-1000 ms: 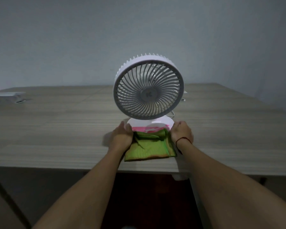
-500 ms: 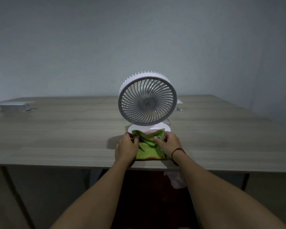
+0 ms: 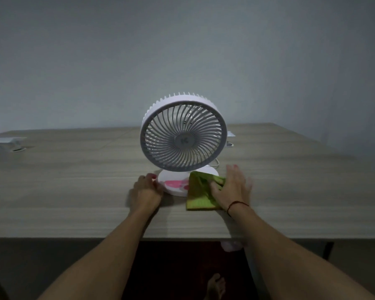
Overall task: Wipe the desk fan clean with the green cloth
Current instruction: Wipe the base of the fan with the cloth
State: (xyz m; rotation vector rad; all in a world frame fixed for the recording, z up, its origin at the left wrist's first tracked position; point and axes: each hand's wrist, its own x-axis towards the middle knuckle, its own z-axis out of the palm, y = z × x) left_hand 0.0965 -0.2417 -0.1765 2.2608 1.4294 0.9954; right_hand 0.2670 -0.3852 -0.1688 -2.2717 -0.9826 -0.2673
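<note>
A white desk fan (image 3: 183,135) with a round grille stands upright on the wooden desk (image 3: 74,191). Its round white base (image 3: 173,185) carries a pink mark. The green cloth (image 3: 198,192) lies half over the right side of that base and half on the desk. My right hand (image 3: 233,187) rests flat on the cloth's right part, fingers stretched forward and thumb on the fabric. My left hand (image 3: 146,189) touches the left rim of the base with its fingertips.
A white object (image 3: 6,141) sits at the far left of the desk, and a small white item (image 3: 230,137) lies behind the fan. The desk's front edge runs just below my wrists. A bare foot (image 3: 215,285) shows on the floor beneath.
Both hands were gathered on the cloth in front of the base. Now the cloth has shifted right under my right hand, uncovering the pink mark, and my left hand has moved to the base's left rim.
</note>
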